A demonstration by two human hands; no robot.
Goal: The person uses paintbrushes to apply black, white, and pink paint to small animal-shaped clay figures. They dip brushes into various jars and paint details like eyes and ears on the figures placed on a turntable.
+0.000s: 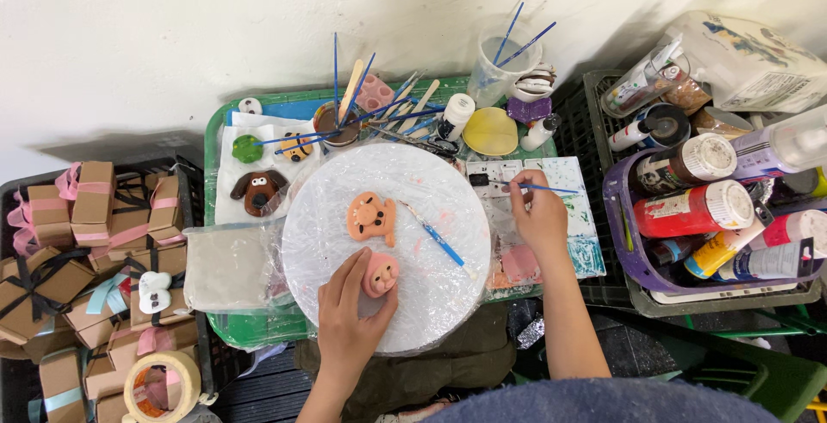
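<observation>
My left hand [346, 315] grips a small pink clay figure [381, 274] at the near edge of a round white board [345, 225]. A second, orange-pink clay figure [371, 217] lies flat in the middle of the board, with a blue-handled brush [436, 236] resting to its right. My right hand [539, 214] holds a thin blue paintbrush [534, 187], whose tip reaches left over a paint-smeared white palette sheet [568, 208].
A green tray [215, 143] holds a brown dog figure [258, 190], a cup of brushes [338, 121] and a yellow disc [490, 131]. Paint bottles fill a purple basket [622, 233] at right. Ribboned cardboard boxes [95, 216] and a tape roll [160, 386] sit at left.
</observation>
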